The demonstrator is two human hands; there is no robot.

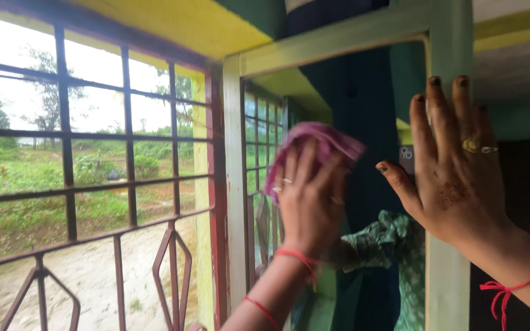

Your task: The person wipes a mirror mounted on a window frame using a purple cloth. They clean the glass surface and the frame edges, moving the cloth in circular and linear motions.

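Note:
A mirror (369, 104) in a pale green frame (235, 159) hangs on the wall beside a window. My left hand (310, 205) presses a crumpled pink-purple cloth (329, 136) flat against the glass, left of its middle. A red thread circles that wrist. My right hand (455, 175) lies flat with fingers spread on the right side of the frame, holding nothing; it wears rings and a red thread with a bead bracelet. The glass reflects a green patterned sleeve (394, 242).
A window with a dark red metal grille (124, 178) fills the left, with a sandy yard and green trees outside. Yellow wall (203, 245) runs between window and mirror. A dark surface (529, 184) lies to the right of the frame.

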